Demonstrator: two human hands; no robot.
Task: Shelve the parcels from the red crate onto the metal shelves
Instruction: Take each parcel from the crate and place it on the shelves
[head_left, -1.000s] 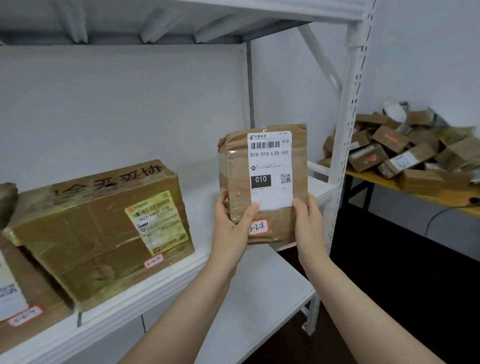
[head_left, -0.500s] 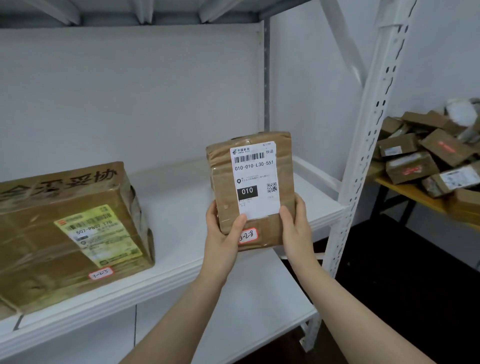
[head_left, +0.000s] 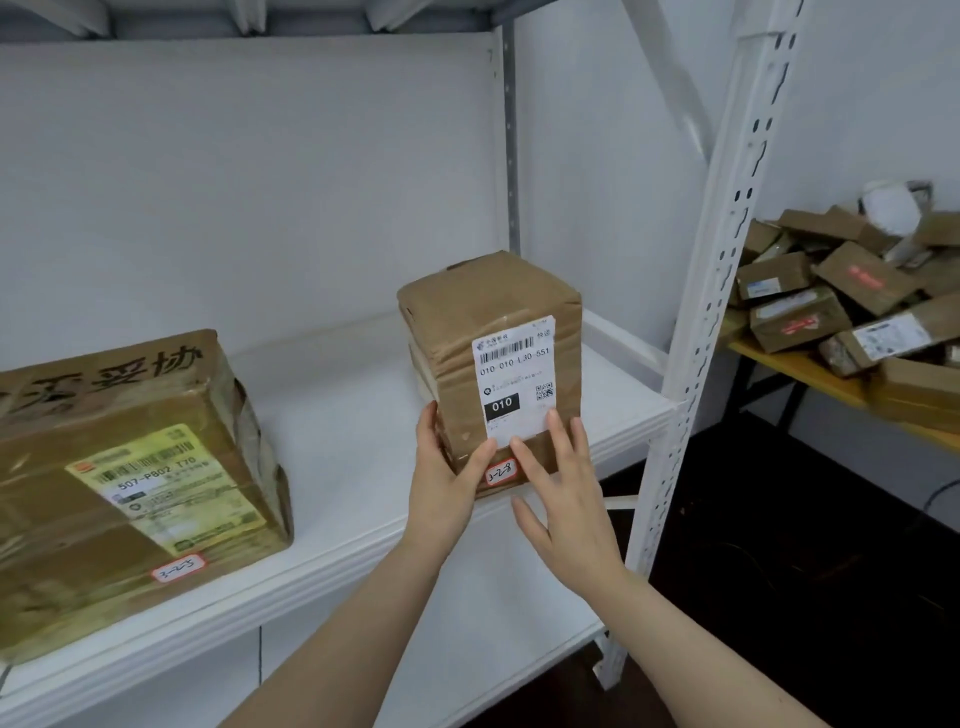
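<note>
Your left hand (head_left: 441, 483) grips the parcel (head_left: 488, 322) by its corner; right hand (head_left: 566, 499) flat on its front; it stands at the shelf (head_left: 337, 415) lip, 3 o'clock of the big box (head_left: 130, 467); unpushed, it may topple off.

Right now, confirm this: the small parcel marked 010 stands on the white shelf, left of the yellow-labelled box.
Wrong side: in the head view the small parcel marked 010 stands on the white shelf, right of the yellow-labelled box.
</note>
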